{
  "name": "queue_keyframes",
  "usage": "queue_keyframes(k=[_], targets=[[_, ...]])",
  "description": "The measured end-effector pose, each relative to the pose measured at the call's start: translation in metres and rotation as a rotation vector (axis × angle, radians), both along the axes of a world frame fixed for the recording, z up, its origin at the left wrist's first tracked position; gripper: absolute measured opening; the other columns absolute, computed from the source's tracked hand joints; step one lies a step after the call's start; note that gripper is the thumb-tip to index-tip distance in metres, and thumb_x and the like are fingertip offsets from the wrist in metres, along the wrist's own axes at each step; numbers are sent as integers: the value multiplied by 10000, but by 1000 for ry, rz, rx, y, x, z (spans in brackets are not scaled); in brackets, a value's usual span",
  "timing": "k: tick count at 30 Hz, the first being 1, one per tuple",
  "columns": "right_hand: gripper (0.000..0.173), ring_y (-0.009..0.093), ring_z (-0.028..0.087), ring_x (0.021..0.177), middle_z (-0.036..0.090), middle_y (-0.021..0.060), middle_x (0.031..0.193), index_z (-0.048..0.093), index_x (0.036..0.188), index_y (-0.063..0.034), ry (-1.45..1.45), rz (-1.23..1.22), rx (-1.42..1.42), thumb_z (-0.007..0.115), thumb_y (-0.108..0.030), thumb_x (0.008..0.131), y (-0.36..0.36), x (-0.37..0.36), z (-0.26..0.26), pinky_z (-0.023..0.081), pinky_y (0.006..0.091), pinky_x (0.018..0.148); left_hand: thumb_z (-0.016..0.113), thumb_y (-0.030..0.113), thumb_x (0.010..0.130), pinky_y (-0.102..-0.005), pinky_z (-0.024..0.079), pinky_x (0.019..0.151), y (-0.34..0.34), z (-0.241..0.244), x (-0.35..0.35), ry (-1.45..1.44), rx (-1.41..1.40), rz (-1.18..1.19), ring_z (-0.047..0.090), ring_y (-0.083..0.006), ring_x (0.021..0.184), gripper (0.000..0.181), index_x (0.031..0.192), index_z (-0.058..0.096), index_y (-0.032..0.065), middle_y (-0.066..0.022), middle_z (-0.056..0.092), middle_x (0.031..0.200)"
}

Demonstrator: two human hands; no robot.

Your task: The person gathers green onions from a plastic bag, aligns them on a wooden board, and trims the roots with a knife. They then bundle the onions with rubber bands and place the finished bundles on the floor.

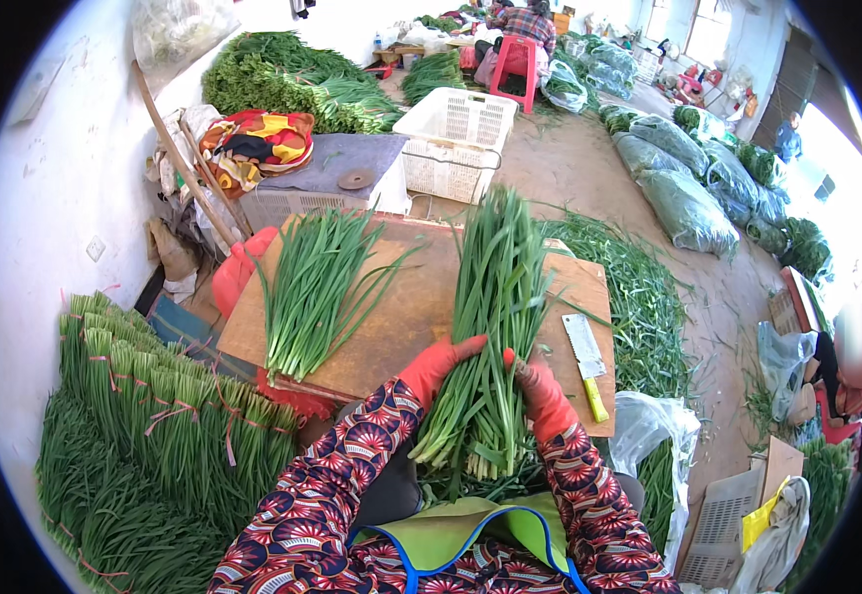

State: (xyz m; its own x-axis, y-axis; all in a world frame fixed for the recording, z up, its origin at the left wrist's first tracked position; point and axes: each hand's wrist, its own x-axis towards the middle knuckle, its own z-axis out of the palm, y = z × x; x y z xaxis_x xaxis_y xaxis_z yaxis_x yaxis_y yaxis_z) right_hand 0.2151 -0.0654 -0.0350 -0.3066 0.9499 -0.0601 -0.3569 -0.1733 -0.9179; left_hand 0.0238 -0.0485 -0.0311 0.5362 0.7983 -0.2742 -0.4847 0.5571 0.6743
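A thick bunch of garlic chives is gripped between my two gloved hands, leafy tips pointing away from me and pale stem ends hanging over the board's near edge. My left hand, in a red glove, clasps its left side. My right hand, also red-gloved and slightly blurred, clasps the right side. A smaller loose pile of chives lies on the left of the wooden board. Right of my right hand rests a cleaver with a yellow handle, flat on the board.
Tied chive bundles are stacked at my left. Loose leaves heap on the floor beyond the board's right side. A white plastic crate stands ahead, near filled plastic bags. A person sits on a red stool at the back.
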Motion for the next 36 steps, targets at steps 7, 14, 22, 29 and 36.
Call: queue_keyframes(k=[7, 14, 22, 29, 36], targets=[[818, 186, 570, 1057, 584, 71, 1186, 427, 1300, -59, -277, -265, 640, 884, -221, 642, 13, 22, 130, 471, 348, 923, 757, 266, 759, -338, 507, 871, 24, 127, 35, 211, 774, 227, 620, -186, 966, 715, 1359, 426, 62, -81, 598, 1194], [877, 190, 568, 1069, 588, 71, 1184, 441, 1268, -43, -347, -286, 667, 927, -197, 554, 56, 47, 58, 472, 354, 934, 875, 256, 636, -347, 399, 1013, 72, 115, 16, 557, 1022, -141, 526, -189, 1151, 777, 1288, 506, 52, -85, 596, 1223], [384, 161, 630, 923, 692, 52, 1021, 684, 1047, -75, -391, -206, 595, 822, -212, 715, 78, 36, 42, 508, 348, 844, 862, 269, 660, -361, 410, 1004, 126, 49, 57, 410, 933, 45, 520, -205, 1155, 888, 1374, 389, 36, -113, 544, 1286], [1092, 328, 644, 892, 624, 202, 1023, 133, 1458, 32, -1299, -439, 797, 803, -302, 663, 73, 7, 167, 532, 394, 765, 835, 271, 682, -372, 391, 1020, 137, 69, 41, 307, 848, 248, 492, -227, 1187, 866, 1377, 383, 21, -127, 516, 1310], [665, 265, 590, 723, 593, 113, 780, 282, 1419, 19, -1735, -343, 1127, 540, -101, 818, 101, -92, 27, 465, 415, 669, 809, 273, 705, -383, 372, 1037, 91, -89, 28, 272, 130, 440, 463, -249, 1218, 844, 1379, 377, 6, -141, 487, 1335]])
